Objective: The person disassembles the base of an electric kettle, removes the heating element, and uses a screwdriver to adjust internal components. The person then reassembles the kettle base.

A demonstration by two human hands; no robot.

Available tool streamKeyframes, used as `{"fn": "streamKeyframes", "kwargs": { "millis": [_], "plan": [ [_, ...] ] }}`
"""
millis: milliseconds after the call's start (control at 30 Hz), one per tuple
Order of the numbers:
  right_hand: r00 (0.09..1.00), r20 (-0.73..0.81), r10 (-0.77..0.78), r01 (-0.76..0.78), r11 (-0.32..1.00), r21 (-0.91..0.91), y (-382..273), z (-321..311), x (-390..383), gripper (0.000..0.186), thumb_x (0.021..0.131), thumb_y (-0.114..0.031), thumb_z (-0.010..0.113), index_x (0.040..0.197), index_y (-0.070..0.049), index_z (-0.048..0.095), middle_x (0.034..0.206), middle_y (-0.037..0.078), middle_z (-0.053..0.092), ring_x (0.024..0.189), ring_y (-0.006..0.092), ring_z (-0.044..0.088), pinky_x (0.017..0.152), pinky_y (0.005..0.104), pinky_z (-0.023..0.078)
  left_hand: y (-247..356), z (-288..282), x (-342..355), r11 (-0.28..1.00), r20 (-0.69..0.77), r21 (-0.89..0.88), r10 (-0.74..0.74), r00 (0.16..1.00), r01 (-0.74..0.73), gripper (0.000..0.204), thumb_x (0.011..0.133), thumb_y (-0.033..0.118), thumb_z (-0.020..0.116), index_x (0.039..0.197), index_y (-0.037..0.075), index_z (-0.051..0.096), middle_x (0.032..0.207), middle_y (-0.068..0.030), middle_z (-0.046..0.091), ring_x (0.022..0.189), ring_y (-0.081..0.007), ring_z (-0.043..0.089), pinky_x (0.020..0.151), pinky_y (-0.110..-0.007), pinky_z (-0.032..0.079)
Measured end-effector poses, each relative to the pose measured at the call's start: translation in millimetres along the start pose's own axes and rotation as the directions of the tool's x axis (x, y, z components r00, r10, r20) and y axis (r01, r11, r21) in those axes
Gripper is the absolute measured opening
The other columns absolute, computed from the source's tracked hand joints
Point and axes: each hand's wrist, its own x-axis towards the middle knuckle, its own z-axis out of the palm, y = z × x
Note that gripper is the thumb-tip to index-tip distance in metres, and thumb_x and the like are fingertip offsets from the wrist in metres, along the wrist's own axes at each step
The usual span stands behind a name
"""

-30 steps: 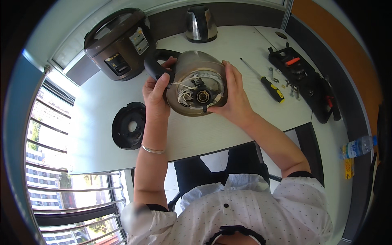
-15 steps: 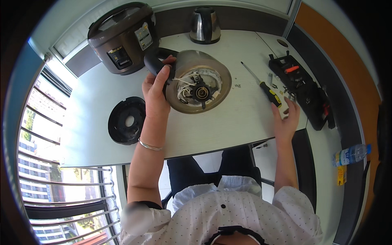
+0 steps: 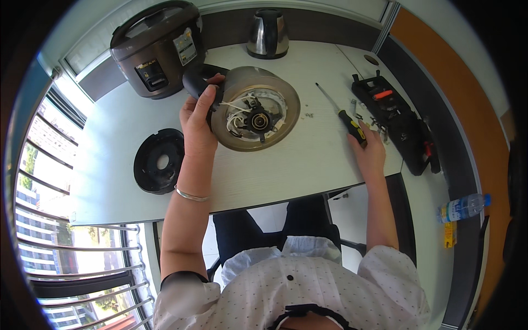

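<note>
My left hand (image 3: pixel 199 118) is closed round the black handle of a metal electric kettle (image 3: pixel 250 77), which lies tipped with its opened underside toward me. White wires and a round black connector (image 3: pixel 258 122) show inside that underside. At the right, my right hand (image 3: pixel 370 157) has its thumb and fingers around the handle end of a yellow-and-black screwdriver (image 3: pixel 346 120), whose shaft points away to the far left on the table. A round black base cover (image 3: pixel 146 165) with a hole in its middle lies left of my left forearm.
An open black tool case (image 3: pixel 404 124) lies at the right, with loose bits beside it. A few small screws (image 3: pixel 309 115) lie right of the kettle. Behind stand a brown rice cooker (image 3: pixel 157 52) and another kettle (image 3: pixel 268 36). A water bottle (image 3: pixel 463 208) lies far right.
My right hand has moved left from beside the loose bits and closed on the screwdriver's handle. The whole view has shifted slightly; my left hand keeps its hold on the kettle.
</note>
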Motion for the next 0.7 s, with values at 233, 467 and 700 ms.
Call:
{"fn": "streamKeyframes", "kwargs": {
  "millis": [233, 467, 700],
  "plan": [
    [0.97, 0.157, -0.187, 0.189, 0.982, 0.004, -5.3, -9.7, 5.8, 0.039, 0.082, -0.02, 0.067, 0.12, -0.015, 0.062, 0.085, 0.009, 0.061, 0.067, 0.0236, 0.06, 0.062, 0.0338, 0.049, -0.8, -0.7, -1.4, 1.0, -0.013, -0.018, -0.003, 1.0, 0.003, 0.033, 0.085, 0.017, 0.066, 0.109, -0.006, 0.06, 0.103, -0.0098, 0.063, 0.089, -0.0139, 0.06, 0.081, -0.026, 0.048],
    [0.809, 0.246, -0.534, 0.544, 0.838, 0.033, -9.2, -24.9, 28.0, 0.039, 0.077, 0.002, 0.058, 0.112, -0.015, 0.065, 0.115, 0.007, 0.059, 0.083, 0.0228, 0.064, 0.07, 0.0325, 0.052, 2.0, -0.1, -2.7, 1.0, -0.028, -0.018, -0.012, 1.0, 0.011, 0.03, 0.084, 0.015, 0.067, 0.107, -0.004, 0.062, 0.1, -0.0091, 0.063, 0.086, -0.0136, 0.06, 0.078, -0.025, 0.048],
    [0.612, 0.531, -0.586, 0.7, 0.714, -0.018, -9.8, -37.4, 43.5, 0.045, 0.071, 0.007, 0.058, 0.11, -0.014, 0.062, 0.135, 0.002, 0.049, 0.107, 0.0245, 0.058, 0.082, 0.0336, 0.053, 1.7, 0.3, -2.5, 0.999, -0.018, -0.035, -0.032, 0.999, 0.031, 0.03, 0.083, 0.015, 0.069, 0.106, -0.004, 0.062, 0.099, -0.009, 0.063, 0.086, -0.0133, 0.06, 0.078, -0.025, 0.048]
  ]
}}
